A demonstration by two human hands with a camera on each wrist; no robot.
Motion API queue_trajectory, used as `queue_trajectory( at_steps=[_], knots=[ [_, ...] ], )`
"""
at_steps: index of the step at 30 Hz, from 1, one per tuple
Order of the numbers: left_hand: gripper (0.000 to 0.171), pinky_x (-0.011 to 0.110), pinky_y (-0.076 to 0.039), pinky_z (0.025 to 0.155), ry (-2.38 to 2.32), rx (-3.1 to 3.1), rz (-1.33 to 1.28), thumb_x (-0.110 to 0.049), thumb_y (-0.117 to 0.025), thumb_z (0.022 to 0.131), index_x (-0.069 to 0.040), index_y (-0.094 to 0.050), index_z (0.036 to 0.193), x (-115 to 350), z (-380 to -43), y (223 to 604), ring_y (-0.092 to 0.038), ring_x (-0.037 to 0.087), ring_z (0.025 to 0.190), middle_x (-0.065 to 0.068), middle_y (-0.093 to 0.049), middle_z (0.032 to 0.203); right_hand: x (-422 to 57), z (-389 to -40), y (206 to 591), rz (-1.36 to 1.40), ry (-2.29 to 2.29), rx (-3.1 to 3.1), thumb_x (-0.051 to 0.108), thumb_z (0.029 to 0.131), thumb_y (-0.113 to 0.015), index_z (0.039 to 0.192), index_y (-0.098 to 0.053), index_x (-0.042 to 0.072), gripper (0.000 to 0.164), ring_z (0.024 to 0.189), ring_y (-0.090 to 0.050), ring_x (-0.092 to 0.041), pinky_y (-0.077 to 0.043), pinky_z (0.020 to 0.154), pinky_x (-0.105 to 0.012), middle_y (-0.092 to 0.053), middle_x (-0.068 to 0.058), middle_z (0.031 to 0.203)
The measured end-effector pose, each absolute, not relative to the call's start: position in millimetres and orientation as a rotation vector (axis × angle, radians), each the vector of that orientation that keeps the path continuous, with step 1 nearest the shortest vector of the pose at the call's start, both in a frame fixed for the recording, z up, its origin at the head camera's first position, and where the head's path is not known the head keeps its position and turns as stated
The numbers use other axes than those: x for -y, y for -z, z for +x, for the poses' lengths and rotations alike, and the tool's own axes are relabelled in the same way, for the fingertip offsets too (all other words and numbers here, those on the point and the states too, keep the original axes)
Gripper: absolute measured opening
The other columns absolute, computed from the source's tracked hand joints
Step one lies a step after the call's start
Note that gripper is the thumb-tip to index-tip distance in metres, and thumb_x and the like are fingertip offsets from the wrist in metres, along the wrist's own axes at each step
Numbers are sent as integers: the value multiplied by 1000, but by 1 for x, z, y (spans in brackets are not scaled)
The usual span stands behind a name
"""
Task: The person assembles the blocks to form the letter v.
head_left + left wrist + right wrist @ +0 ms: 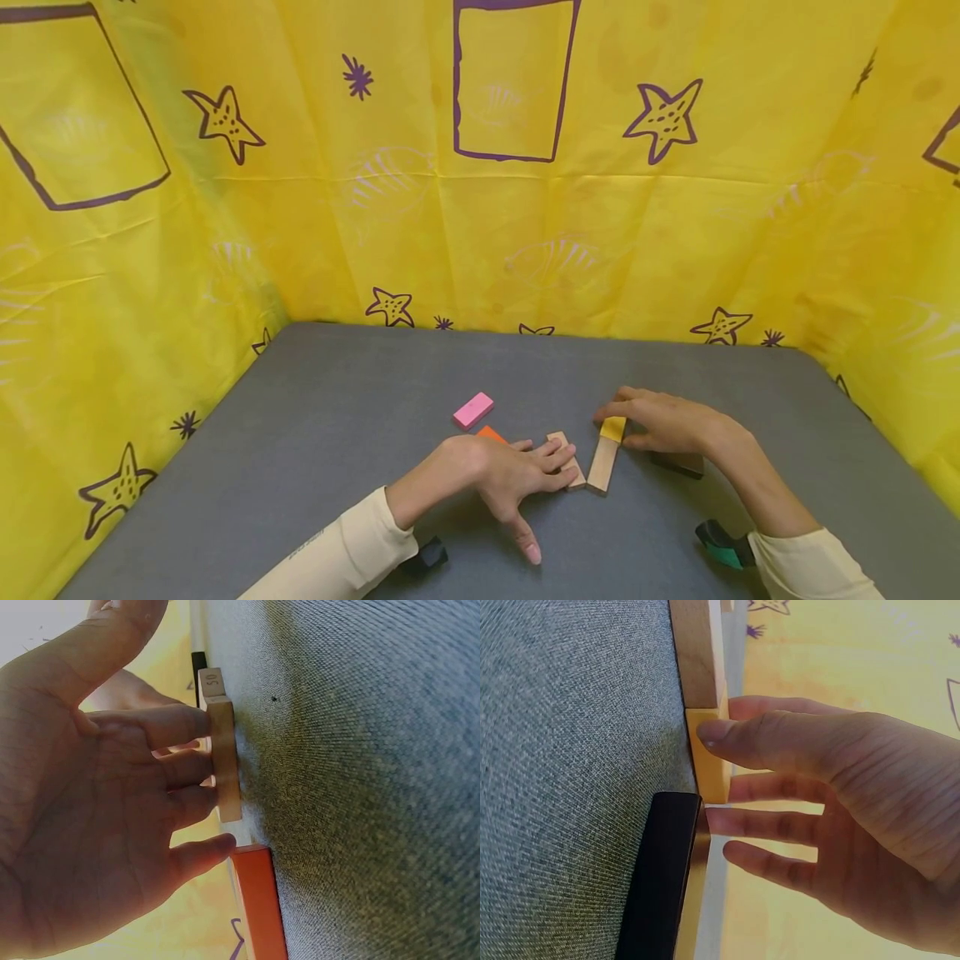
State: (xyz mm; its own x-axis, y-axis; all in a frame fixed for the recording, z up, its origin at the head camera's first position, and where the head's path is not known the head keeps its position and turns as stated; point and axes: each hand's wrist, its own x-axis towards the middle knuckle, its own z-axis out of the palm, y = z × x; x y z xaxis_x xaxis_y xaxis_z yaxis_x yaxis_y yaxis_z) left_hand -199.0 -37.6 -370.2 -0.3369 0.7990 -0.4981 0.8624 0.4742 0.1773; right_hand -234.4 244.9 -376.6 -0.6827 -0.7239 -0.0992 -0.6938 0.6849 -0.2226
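A wooden block [212, 682] near twelve o'clock in the left wrist view bears what looks like "50"; lettering [306, 544] on the left sleeve [351, 537] is too small to read.

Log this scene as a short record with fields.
Left hand: fingers touch the left plain block
Right hand: thumb and fingers pinch the yellow block
End to end: yellow block and right plain block
Left-side blocks: orange block, pink block beyond it
Right-side block: dark block, partly hidden in the head view
Surface: gray table
Backdrop: yellow cloth with starfish outlines
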Motion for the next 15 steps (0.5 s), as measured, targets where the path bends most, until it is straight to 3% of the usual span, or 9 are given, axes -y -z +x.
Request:
queue_trajectory(
  at_steps=[15],
  knots=[
    [112, 45, -7, 136, 137, -2185, 1355, -63, -75, 88, -21, -10, 170, 39, -201, 370, 9, 20, 166, 2, 8, 179, -247, -234, 372, -1053, 265, -2706, 16, 92, -80, 140, -63, 17, 50, 112, -67, -29, -59, 93, -51, -63, -11, 130]
  ],
)
